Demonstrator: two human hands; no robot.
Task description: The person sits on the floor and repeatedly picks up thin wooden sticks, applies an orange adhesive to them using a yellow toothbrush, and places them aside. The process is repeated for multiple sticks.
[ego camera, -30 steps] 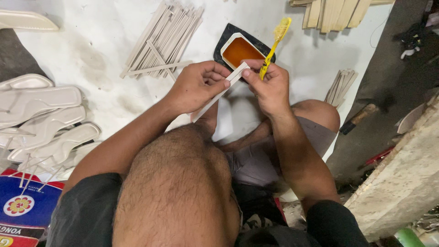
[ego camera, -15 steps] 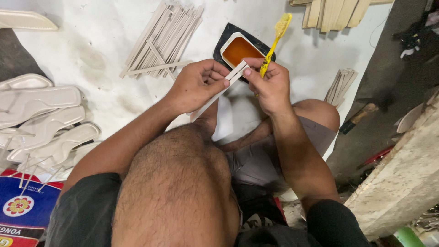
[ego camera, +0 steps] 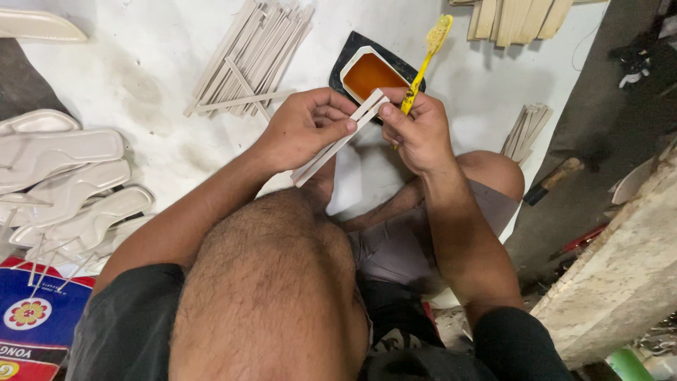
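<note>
scarcely anything differs from half a second ago: the left hand (ego camera: 305, 129) still pinches the pale strip (ego camera: 337, 140) along its middle, and the right hand (ego camera: 417, 132), at 3 o'clock of it, grips the strip's upper end together with a yellow toothbrush (ego camera: 425, 62), bristles up. the tray of orange glue (ego camera: 369, 75) sits just beyond at 12 o'clock, untouched. a strip pile (ego camera: 250, 58) lies at 10 o'clock, white sole pieces (ego camera: 67, 183) at 8 o'clock on the floor (ego camera: 155, 77). the pose holds; brushing appears paused.

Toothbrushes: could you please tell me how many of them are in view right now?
1. The yellow toothbrush is gripped in the right hand, its bristle end pointing up past the tray of orange liquid. Others may lie hidden beneath the arms.
</note>
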